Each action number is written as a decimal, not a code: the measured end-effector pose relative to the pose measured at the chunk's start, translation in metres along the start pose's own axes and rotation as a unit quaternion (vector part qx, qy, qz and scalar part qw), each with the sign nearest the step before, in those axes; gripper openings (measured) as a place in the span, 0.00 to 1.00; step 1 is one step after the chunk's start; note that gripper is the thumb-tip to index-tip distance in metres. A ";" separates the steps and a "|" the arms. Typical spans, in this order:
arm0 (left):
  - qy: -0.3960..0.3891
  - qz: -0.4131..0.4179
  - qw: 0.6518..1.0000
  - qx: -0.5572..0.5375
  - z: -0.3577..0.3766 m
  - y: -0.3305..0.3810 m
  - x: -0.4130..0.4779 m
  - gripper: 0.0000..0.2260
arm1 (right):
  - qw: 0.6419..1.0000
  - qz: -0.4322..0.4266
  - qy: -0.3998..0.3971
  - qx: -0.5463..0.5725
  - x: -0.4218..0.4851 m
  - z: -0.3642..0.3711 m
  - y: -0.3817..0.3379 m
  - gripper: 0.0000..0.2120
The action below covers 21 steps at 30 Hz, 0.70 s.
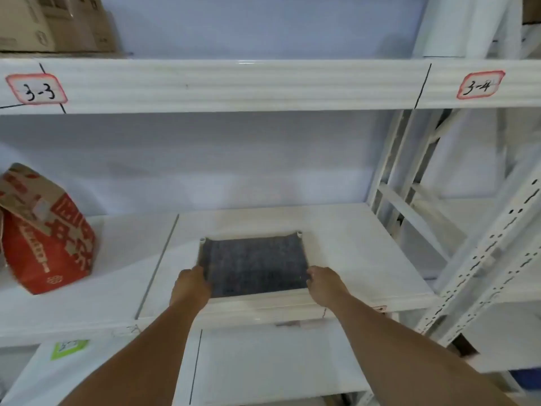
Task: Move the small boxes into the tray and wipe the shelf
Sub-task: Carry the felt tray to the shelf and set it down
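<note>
- The tray [254, 265] sits on the white shelf [351, 259], close to the front edge and roughly in the middle of the bay. It has a pale rim and a dark grey lining, and the lining shows bare.
- The left hand [190, 288] grips the tray's left rim near the front corner. Its fingers curl over the edge, though blur hides how far they wrap.
- The right hand [323, 287] grips the right rim near the other front corner, with the fingers bent onto the edge in the same way.
- Both forearms reach in from below, one on each side of the tray.
- A red printed carton [49, 238] leans tilted on the same shelf, well apart to the left.
- On the beam above are two red-bordered handwritten labels, "3-3" [36, 89] at left and "3-4" [480, 85] at right.
- Brown cardboard boxes [55, 23] stand on the upper level at top left.
- A green tag [68, 348] is stuck below the shelf's front edge at left.
</note>
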<state>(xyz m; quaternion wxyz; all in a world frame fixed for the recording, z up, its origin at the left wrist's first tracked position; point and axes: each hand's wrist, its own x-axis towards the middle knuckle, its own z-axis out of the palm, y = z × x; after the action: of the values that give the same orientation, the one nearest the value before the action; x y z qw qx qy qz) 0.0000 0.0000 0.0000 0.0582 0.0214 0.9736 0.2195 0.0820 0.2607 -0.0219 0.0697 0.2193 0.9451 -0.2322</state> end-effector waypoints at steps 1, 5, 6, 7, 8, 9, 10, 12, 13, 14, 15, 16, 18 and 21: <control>-0.001 -0.019 1.000 -0.022 0.001 -0.005 0.005 0.14 | 1.000 0.013 0.006 0.008 0.003 0.003 0.000 0.19; -0.017 -0.091 0.992 -0.084 0.009 -0.020 0.021 0.16 | 0.994 0.074 0.027 0.080 0.006 0.011 -0.003 0.21; -0.027 -0.103 0.991 -0.084 0.011 -0.022 0.024 0.15 | 0.989 0.091 0.032 0.109 0.009 0.014 -0.003 0.22; -0.035 -0.111 0.989 -0.091 0.013 -0.025 0.027 0.13 | 0.983 0.110 0.039 0.140 0.010 0.017 -0.003 0.23; -0.039 -0.115 0.988 -0.099 0.015 -0.028 0.029 0.12 | 0.976 0.131 0.047 0.167 0.011 0.019 -0.003 0.24; -0.048 -0.121 0.985 -0.113 0.017 -0.032 0.031 0.12 | 0.969 0.151 0.050 0.189 0.011 0.021 -0.004 0.25; -0.055 -0.127 0.983 -0.124 0.020 -0.035 0.033 0.12 | 0.962 0.170 0.055 0.205 0.012 0.023 -0.004 0.25; -0.063 -0.154 0.972 -0.163 0.023 -0.038 0.035 0.12 | 0.956 0.197 0.059 0.209 0.011 0.022 -0.007 0.23; -0.064 -0.170 0.964 -0.194 0.024 -0.040 0.036 0.12 | 0.956 0.204 0.057 0.203 0.011 0.022 -0.008 0.22; -0.065 -0.188 0.953 -0.227 0.025 -0.042 0.037 0.11 | 0.954 0.213 0.057 0.201 0.013 0.022 -0.008 0.21; -0.067 -0.208 0.939 -0.264 0.025 -0.042 0.038 0.10 | 0.949 0.228 0.058 0.208 0.014 0.022 -0.008 0.20; -0.067 -0.226 0.923 -0.304 0.025 -0.044 0.040 0.10 | 0.939 0.248 0.060 0.230 0.015 0.022 -0.007 0.18; -0.079 -0.243 0.892 -0.374 0.026 -0.046 0.041 0.10 | 0.901 0.287 0.069 0.318 0.016 0.021 -0.007 0.15; -0.117 -0.226 0.853 -0.455 0.022 -0.042 0.035 0.06 | 0.796 0.326 0.083 0.503 0.011 0.019 -0.005 0.12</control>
<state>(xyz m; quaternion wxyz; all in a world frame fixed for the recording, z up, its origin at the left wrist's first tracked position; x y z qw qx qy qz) -0.0323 -0.0261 -0.0414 0.2232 -0.2029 0.7286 0.6150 0.0708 0.2524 -0.0389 -0.0573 0.5365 0.5701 -0.6196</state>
